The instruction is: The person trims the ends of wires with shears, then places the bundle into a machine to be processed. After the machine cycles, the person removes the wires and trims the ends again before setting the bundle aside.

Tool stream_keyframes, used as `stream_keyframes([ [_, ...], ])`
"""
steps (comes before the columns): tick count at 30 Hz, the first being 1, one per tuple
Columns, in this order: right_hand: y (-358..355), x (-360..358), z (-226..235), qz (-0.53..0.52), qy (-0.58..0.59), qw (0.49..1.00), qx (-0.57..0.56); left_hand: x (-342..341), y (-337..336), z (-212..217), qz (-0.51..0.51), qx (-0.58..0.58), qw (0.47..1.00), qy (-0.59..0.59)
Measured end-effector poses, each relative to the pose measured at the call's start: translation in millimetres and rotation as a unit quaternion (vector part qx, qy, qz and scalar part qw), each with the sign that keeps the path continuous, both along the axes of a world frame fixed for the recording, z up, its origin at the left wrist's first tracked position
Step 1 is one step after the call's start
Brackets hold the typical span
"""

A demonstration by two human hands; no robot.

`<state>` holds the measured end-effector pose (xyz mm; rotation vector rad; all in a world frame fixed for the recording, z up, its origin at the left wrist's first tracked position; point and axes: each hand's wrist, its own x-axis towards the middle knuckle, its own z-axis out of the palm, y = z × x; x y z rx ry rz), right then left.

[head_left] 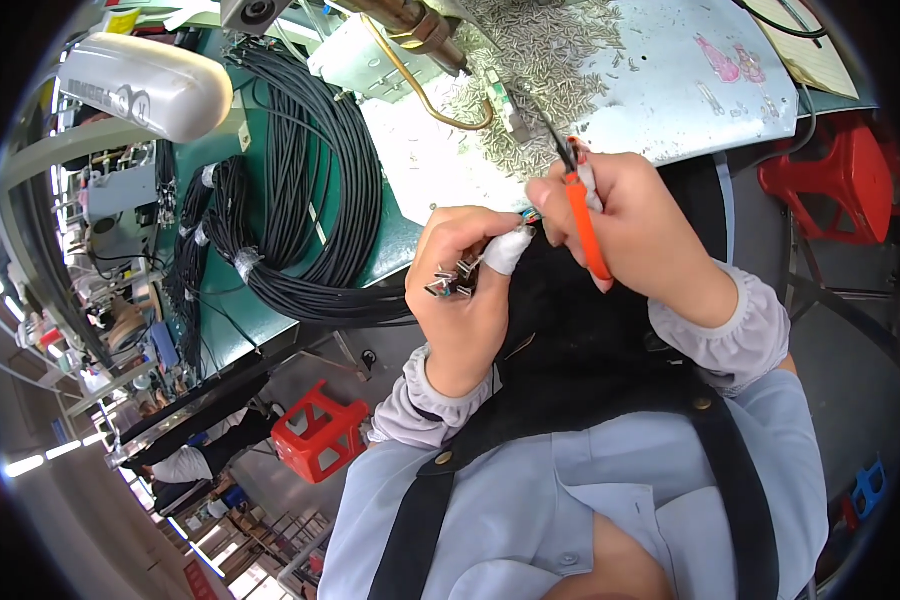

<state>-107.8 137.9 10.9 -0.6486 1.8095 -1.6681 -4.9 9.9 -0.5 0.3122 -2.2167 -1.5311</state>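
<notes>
- Head view, left hand (470,310): the fingers are curled around a cluster of metal-tipped ends (452,281), which project between forefinger and thumb. The thumb bears a white wrapping (508,250); at its tip, thin coloured wires (530,216) emerge toward the right hand (638,222).
- Head view, right hand: the fingers are clasped about an orange-handled tool (583,215), its narrow dark end directed up and left over the edge of the worktop. Whether the tool touches the wires cannot be told.
- Head view, worktop: a pale metal plate (670,110) bears a spread heap of small silvery pieces (580,60), beside a machine with a bent brass-coloured tube (435,110).
- Head view, left of the plate: looped black cables (315,285) lie on a green surface (395,245), one bundle running behind the left hand.
- Head view, margins: a red stool (320,432) at lower left; another red stool (840,190) at right.
</notes>
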Motion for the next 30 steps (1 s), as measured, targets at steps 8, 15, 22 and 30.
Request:
stream_keyframes([
  [8,-9.2,2.2,-29.1,-0.011,0.372,0.927,-0.041,3.4,-8.7,5.1,-0.011,0.298,0.953,-0.051],
  [15,-0.9,-9.1,-21.8,-0.004,0.599,0.799,-0.048,3.6,-25.7,16.2,-0.046,0.490,0.851,-0.184],
  [22,7.5,-0.6,-25.6,-0.033,0.652,0.757,-0.038,2.8,-25.8,19.7,-0.073,0.478,0.845,-0.228],
  [30,-3.3,25.1,-31.8,-0.048,0.080,0.989,-0.115,5.1,5.0,16.5,0.037,0.101,0.993,-0.039],
])
